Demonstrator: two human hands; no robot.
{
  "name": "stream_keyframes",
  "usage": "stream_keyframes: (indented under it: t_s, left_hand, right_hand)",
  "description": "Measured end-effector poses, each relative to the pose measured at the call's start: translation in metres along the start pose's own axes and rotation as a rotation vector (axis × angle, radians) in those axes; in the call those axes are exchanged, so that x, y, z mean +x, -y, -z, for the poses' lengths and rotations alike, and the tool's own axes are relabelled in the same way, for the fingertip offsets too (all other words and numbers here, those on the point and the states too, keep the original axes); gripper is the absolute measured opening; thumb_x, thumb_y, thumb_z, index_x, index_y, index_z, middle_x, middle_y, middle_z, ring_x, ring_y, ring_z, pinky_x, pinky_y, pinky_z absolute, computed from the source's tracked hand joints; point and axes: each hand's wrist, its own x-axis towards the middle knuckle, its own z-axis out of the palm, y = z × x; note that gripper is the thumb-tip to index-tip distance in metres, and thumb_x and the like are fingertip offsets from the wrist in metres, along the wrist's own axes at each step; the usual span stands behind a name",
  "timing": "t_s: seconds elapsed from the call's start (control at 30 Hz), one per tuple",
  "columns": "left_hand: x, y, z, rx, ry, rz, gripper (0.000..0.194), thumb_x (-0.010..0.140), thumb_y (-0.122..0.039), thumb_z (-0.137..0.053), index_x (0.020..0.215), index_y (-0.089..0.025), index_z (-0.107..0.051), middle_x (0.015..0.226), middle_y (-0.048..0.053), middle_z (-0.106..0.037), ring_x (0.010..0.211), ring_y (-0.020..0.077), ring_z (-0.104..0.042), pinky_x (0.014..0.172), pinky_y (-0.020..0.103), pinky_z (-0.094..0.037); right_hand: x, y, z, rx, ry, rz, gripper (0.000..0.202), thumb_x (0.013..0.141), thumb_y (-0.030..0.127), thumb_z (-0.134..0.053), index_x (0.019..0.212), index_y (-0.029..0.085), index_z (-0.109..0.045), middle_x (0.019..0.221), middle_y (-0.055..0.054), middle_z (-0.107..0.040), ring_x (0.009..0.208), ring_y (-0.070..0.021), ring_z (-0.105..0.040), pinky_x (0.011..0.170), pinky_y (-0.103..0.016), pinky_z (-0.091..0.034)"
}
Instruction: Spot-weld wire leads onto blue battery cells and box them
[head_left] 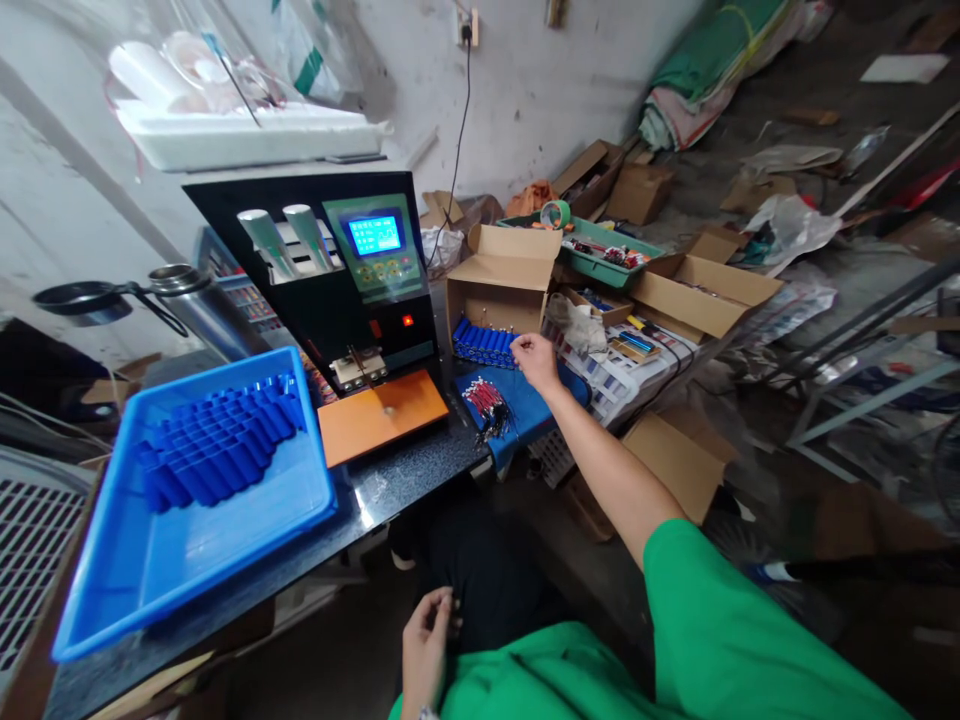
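Observation:
My right hand [535,362] is at the front right corner of an open cardboard box [504,270], its fingers pinched together beside the blue cylinders [484,342] lying in that box. Whatever is between those fingertips is too small to make out. Below the box, a bundle of red, white and black wires [489,405] rests on a blue cloth [529,415]. My left hand [429,640] hangs low over my lap, fingers curled with the thumb near the fingertips; its grip cannot be made out. An orange plate [382,415] sits before a black machine [300,310] with a lit screen.
At the left, a blue tray [247,540] holds many blue cylinders [217,440]. A metal flask [202,310] stands behind it. A green tray [600,262], more boxes [712,290] and a white crate [607,380] are at the right. The dark tabletop's edge [375,510] runs in front.

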Motion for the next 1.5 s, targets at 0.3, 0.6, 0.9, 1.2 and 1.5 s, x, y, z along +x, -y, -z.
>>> stream_keyframes:
  t_s: [0.3, 0.6, 0.9, 1.2, 1.5]
  left_hand:
    - [-0.002, -0.083, 0.011, 0.147, -0.13, -0.443, 0.046, 0.074, -0.058, -0.076, 0.099, -0.019, -0.077, 0.097, 0.009, -0.077, 0.091, 0.0254, -0.073, 0.086, 0.034, -0.059]
    - [0.013, -0.22, -0.015, 0.034, -0.001, -0.594, 0.044, 0.082, -0.05, -0.073, 0.107, -0.014, -0.074, 0.1, 0.012, -0.077, 0.071, 0.0147, -0.061, 0.066, 0.028, -0.05]
    - [0.015, -0.202, -0.019, -0.38, 0.345, -0.195, 0.045, 0.064, -0.045, -0.088, 0.086, -0.011, -0.069, 0.073, 0.005, -0.068, 0.053, 0.0045, -0.043, 0.051, 0.02, -0.032]
    - [0.012, -0.199, 0.002, 0.104, -0.066, -0.597, 0.029, 0.086, -0.046, -0.068, 0.086, -0.016, -0.067, 0.078, 0.003, -0.068, 0.066, 0.0109, -0.055, 0.062, 0.024, -0.043]
    - [0.01, -0.193, 0.017, 0.396, -0.071, -0.651, 0.02, 0.093, -0.035, -0.058, 0.087, -0.018, -0.066, 0.082, 0.004, -0.071, 0.076, 0.015, -0.064, 0.07, 0.027, -0.049]
  right_hand:
    - [-0.021, 0.066, -0.001, 0.436, 0.0, 0.113, 0.024, 0.082, 0.042, -0.068, 0.083, 0.02, -0.058, 0.06, 0.006, -0.054, 0.049, -0.0071, -0.047, 0.046, -0.019, -0.039]
    - [-0.129, 0.112, -0.054, 0.882, 0.612, -0.195, 0.031, 0.07, 0.039, -0.082, 0.078, 0.02, -0.058, 0.076, 0.002, -0.067, 0.048, -0.0031, -0.044, 0.041, -0.016, -0.033]
    - [-0.171, 0.106, -0.082, 0.942, 0.761, -0.357, 0.033, 0.066, 0.038, -0.081, 0.078, 0.021, -0.057, 0.073, 0.004, -0.066, 0.043, -0.0016, -0.033, 0.039, -0.017, -0.026]
    - [-0.188, 0.087, -0.087, 0.704, 0.789, -0.27, 0.035, 0.077, 0.047, -0.075, 0.098, 0.02, -0.067, 0.087, -0.002, -0.069, 0.058, -0.0098, -0.053, 0.05, -0.023, -0.041]
    - [-0.21, 0.084, -0.089, 0.435, 0.805, 0.001, 0.022, 0.081, 0.04, -0.07, 0.078, 0.019, -0.07, 0.077, -0.004, -0.07, 0.072, -0.0174, -0.063, 0.068, -0.03, -0.05]
